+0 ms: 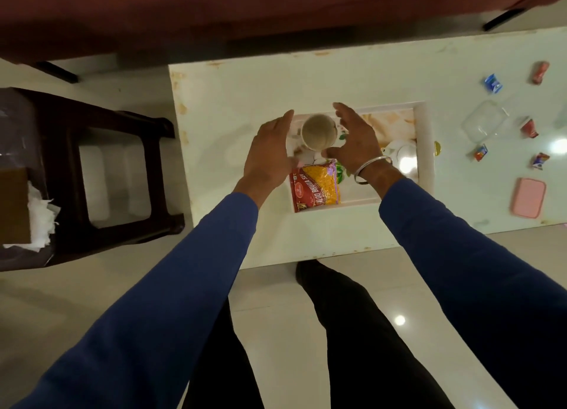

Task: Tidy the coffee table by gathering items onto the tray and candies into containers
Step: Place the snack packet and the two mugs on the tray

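the left hand (270,154) was spread open, fingers straight and together, palm turned toward the cup (318,132) and just beside its left wall; whether it actually touched could not be told. the right hand (357,141) was likewise open and released, fingers loosely curved on the cup's right side, thumb near its rim (a metal bangle (368,170) sat on that wrist). neither hand gripped anything. both arms in blue sleeves reached forward from the near edge, converging over the tray (425,151). the cup stood upright at the tray's far left corner. a snack packet (316,186) lay in the tray just near of it, and a white teapot (402,154) sat toward the right end. further right on the table (233,101), wrapped candies (493,83) lay scattered around a clear container (483,123), with a pink box (528,201) near the front edge.
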